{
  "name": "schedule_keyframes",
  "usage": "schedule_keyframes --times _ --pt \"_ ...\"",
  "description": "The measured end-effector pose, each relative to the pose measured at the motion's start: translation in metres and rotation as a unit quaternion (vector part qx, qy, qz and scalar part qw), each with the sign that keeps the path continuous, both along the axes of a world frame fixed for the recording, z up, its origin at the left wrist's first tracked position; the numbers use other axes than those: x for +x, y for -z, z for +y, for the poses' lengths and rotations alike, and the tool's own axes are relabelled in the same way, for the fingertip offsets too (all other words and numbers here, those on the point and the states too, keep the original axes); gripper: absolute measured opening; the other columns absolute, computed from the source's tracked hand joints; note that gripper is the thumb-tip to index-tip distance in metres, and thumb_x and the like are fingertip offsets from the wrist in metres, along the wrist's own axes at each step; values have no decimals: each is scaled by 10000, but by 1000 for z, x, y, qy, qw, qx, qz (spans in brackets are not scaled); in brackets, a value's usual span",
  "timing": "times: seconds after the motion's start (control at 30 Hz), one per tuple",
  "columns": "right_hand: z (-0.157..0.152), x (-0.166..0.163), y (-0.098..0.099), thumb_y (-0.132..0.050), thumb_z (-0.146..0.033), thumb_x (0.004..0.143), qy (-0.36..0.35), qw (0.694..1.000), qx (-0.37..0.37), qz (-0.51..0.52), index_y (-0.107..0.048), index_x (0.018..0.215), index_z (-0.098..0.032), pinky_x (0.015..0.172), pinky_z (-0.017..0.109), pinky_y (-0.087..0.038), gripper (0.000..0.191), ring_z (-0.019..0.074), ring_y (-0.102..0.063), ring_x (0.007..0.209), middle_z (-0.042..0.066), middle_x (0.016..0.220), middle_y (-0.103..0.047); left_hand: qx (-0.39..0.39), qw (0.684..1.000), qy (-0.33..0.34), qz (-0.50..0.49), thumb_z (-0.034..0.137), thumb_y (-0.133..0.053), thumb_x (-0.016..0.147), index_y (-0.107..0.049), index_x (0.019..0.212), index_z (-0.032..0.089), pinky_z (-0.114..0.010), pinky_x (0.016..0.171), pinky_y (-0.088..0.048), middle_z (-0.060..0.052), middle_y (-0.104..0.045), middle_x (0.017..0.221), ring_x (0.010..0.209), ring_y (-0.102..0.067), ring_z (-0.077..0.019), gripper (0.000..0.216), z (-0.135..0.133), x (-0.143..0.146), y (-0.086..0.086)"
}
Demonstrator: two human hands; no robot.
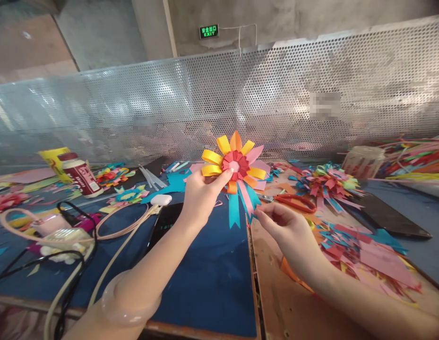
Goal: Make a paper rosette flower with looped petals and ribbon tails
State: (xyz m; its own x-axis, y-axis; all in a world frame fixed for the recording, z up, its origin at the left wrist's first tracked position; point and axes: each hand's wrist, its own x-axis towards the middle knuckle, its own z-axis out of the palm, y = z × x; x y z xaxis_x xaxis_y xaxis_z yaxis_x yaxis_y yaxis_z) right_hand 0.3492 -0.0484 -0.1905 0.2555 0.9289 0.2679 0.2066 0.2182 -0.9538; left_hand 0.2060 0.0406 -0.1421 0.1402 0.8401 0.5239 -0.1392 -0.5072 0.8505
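My left hand [201, 196] holds up a paper flower rosette [236, 163], thumb on its pink centre and fingers behind. Yellow loops, orange and pink petals surround a red pleated ring. Blue forked paper tails [234, 212] and a pink one hang below it. With thumb and forefinger pinched, my right hand [285, 226] grips the tip of the right blue tail. Its other fingers are curled. Beyond that hand lie red-handled scissors [299, 203] on the table.
Paper scraps [375, 259] and a finished-looking paper flower [329, 182] lie right, near a dark phone [392, 217]. Left are a bottle [81, 174], cables [116, 222], a white earbud case [161, 200] and another phone [166, 224]. A perforated metal panel [276, 94] stands behind.
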Motion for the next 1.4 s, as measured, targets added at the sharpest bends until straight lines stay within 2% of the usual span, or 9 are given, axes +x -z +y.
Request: schedule_keyframes --times 0.4,0.67,0.97,1.2,1.4 --pt "0 -2 0 -564 -399 765 13 1000 -10 -1 -573 673 -187 530 258 -283 232 120 -367 593 -27 621 -445 21 1000 19 10 321 -686 727 -668 905 129 -262 716 -493 -75 -680 896 832 -619 -176 263 1 0 2" --pt "0 -1 0 -559 -416 769 6 1000 -11 7 -578 693 -185 517 254 -281 245 132 -406 615 -2 672 -500 21 1000 14 10 331 -685 724 -658 886 133 -256 695 -493 -62 -678 862 801 -622 -169 257 0 0 2" --pt "1 0 -1 -562 -436 757 13 999 -37 33 -568 662 -181 516 247 -277 273 126 -374 591 -13 628 -454 17 1000 10 1 321 -697 708 -666 854 133 -254 688 -494 -56 -678 830 783 -623 -166 241 -2 2 1" --pt "2 0 0 -591 -399 729 26 993 -80 82 -519 598 -186 505 245 -236 260 108 -283 553 -48 563 -350 17 1000 3 -2 313 -697 705 -652 805 150 -248 672 -498 -44 -663 826 756 -617 -155 196 -4 3 3" --pt "3 0 2 -577 -371 732 16 989 -77 123 -459 588 -196 511 257 -225 255 109 -251 545 -55 569 -293 27 1000 -11 4 308 -691 706 -649 769 156 -218 618 -470 -22 -636 777 712 -594 -138 170 -9 5 1"
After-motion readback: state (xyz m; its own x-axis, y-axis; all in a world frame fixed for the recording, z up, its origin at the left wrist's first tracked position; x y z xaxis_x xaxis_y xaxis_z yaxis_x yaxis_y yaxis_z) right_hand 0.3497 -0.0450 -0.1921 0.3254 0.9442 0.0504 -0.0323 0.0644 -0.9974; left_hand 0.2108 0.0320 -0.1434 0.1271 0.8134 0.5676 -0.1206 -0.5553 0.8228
